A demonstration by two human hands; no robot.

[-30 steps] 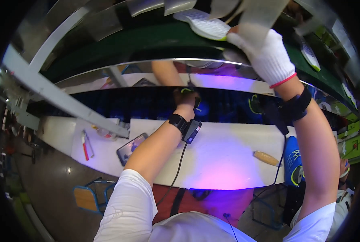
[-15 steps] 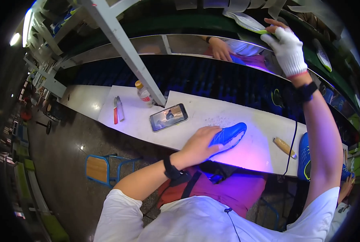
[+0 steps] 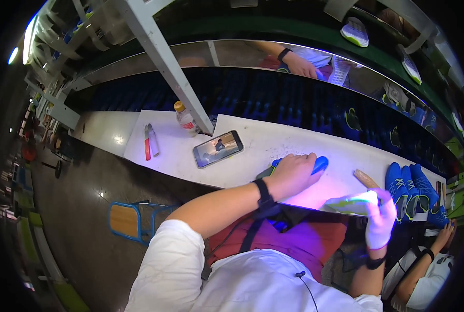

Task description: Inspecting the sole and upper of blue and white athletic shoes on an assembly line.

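Observation:
My bare left hand (image 3: pixel 293 176) is closed over a blue shoe upper (image 3: pixel 320 165) on the white bench, its toe showing past my fingers. Most of the upper is hidden beneath the hand. At the bench's front edge, to the right of it, my right hand (image 3: pixel 380 221) in a white glove grips the end of a white and green shoe sole (image 3: pixel 349 203). The sole is apart from the upper, under bright violet light. Just beyond the right hand lies a tan-handled tool (image 3: pixel 365 179).
A phone (image 3: pixel 218 149), a bottle (image 3: pixel 186 118) and a red-handled tool (image 3: pixel 147 143) lie left on the bench (image 3: pixel 242 174). Blue shoes (image 3: pixel 410 190) stand right, near a co-worker's hand (image 3: pixel 444 235). More soles (image 3: pixel 354 32) sit on the green upper belt. A metal post (image 3: pixel 164 57) rises behind.
My right hand has come down from the upper belt to the bench's front edge, bringing a sole. My left hand has shifted right and now covers more of the upper.

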